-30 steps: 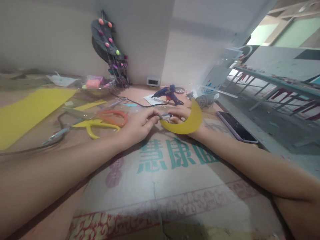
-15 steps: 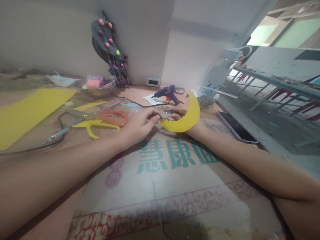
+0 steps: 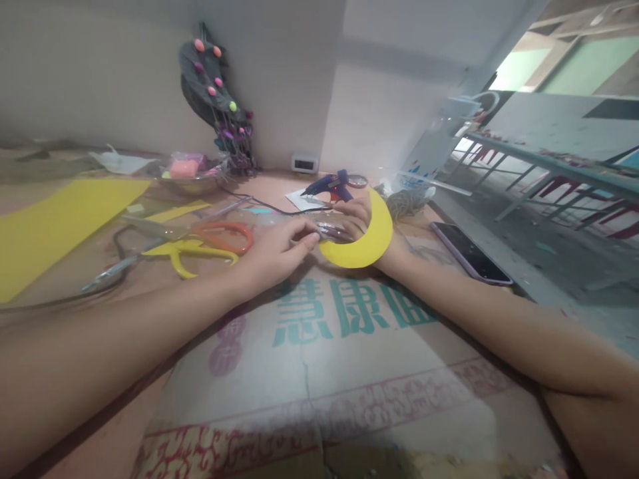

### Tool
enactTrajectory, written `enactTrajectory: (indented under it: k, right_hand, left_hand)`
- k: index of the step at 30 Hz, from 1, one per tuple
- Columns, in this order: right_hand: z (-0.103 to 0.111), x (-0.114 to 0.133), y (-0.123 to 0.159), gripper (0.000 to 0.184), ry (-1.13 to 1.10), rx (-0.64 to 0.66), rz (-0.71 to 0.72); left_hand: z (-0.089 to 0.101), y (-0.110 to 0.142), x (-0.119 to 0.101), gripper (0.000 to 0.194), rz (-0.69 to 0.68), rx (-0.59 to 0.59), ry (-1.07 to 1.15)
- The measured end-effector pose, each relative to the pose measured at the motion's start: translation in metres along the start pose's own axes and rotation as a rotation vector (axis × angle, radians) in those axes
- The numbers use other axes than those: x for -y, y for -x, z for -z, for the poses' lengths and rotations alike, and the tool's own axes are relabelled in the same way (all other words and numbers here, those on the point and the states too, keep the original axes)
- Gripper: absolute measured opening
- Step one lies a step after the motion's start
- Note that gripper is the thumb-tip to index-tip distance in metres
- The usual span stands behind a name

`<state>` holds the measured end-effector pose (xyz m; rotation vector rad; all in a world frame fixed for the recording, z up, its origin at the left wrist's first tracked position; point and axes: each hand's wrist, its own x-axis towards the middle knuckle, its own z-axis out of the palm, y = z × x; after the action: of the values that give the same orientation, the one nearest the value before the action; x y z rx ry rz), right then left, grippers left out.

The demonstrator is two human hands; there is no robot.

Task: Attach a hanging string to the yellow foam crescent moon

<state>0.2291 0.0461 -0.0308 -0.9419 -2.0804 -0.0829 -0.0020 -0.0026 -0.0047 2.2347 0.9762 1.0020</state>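
Note:
My left hand (image 3: pixel 279 249) is closed, thumb and forefinger pinching at the left tip of a yellow paper crescent (image 3: pixel 367 249). Behind the crescent's right side is my right hand (image 3: pixel 358 214), partly covered by it, its bent fingers reaching left. Between the two hands shows a dark, shiny, blurred strip (image 3: pixel 333 231); its kind is unclear. Just left of my left hand lie scissors with orange and yellow handles (image 3: pixel 224 233). A blue glue gun (image 3: pixel 327 184) rests beyond my hands.
Yellow sheet (image 3: pixel 60 219) lies at left, near a bowl of colourful pieces (image 3: pixel 187 186). A grey crescent ornament (image 3: pixel 204 80) leans on the wall. Grey yarn (image 3: pixel 407 205) and a phone (image 3: pixel 472 253) are at right. Printed cardboard (image 3: pixel 359 386) covers the near table.
My right hand's fingers have lifted and spread a little behind the crescent. The crescent has shifted slightly down and left; the dark strip between the hands shows more. My left hand stays nearly still.

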Motion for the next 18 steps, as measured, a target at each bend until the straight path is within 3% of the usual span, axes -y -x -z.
enactTrajectory:
  k: [10,12,18]
  right_hand:
    - [-0.001,0.02,-0.001,0.032,-0.294,0.098,0.178]
    - [0.0,0.022,0.0,0.031,-0.333,0.14,0.115]
    - [0.01,0.036,0.001,0.036,-0.446,0.172,-0.263]
  left_hand:
    - [0.0,-0.001,-0.003,0.021,0.046,0.027,-0.007]
    - [0.001,-0.001,-0.002,0.021,0.042,0.031,-0.001]
    - [0.0,-0.001,-0.002,0.021,0.068,0.037,-0.008]
